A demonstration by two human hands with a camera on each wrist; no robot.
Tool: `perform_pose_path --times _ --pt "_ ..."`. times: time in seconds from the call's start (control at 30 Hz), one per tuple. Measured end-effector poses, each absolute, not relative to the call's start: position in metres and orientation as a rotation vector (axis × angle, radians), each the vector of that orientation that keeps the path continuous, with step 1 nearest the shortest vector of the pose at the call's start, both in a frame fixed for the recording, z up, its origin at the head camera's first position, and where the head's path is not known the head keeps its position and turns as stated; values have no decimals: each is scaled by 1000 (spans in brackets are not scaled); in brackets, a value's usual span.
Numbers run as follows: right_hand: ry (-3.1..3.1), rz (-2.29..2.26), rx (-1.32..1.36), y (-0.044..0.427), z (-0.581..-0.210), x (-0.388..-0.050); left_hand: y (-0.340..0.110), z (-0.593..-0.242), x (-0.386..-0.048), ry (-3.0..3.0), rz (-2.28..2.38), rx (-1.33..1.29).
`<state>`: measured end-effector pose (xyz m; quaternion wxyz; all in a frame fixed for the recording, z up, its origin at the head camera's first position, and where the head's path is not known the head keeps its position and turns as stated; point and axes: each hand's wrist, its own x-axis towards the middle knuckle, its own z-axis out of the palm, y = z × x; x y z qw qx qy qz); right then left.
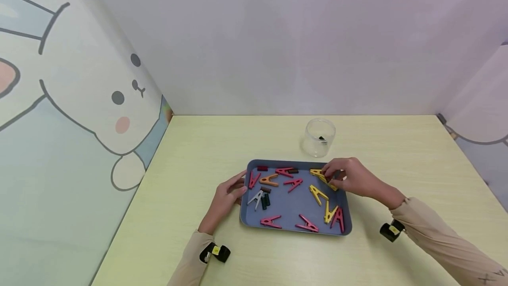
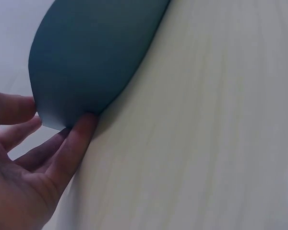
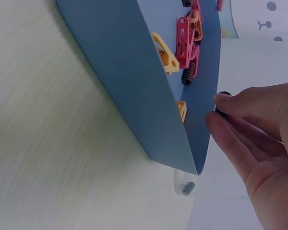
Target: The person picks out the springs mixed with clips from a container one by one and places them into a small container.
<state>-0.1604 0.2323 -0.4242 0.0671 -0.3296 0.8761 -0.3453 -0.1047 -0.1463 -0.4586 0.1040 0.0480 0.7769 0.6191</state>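
A blue-grey tray (image 1: 293,202) holds clothespin-like clips: a yellow clip (image 1: 319,194), an orange clip (image 1: 269,180), a white clip (image 1: 257,197) and several pinkish-red ones. Small dark ribbed spring-like pieces (image 1: 265,201) lie among them. My left hand (image 1: 225,198) holds the tray's left side, thumb by the rim and fingers against the outer wall (image 2: 86,62). Over the tray's far right corner, my right hand (image 1: 357,179) pinches a small black piece (image 3: 222,104) between thumb and fingertips. Those fingers largely hide the piece, and yellow clips lie just below them.
Behind the tray stands a clear round cup (image 1: 317,144) with a small black piece (image 1: 322,139) inside. The pale wooden table (image 1: 214,140) meets a plain wall at its back edge. On the left is a wall panel (image 1: 79,100) with a rabbit drawing.
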Motion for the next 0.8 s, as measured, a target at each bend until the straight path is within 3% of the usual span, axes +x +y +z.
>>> perform_pose_path --times 0.5,0.8 --pt "2668 -1102 -985 235 -417 -160 -146 -459 -104 2290 1832 141" --pt "2714 -1118 -998 238 -414 -160 -148 -490 -111 2316 1879 94"
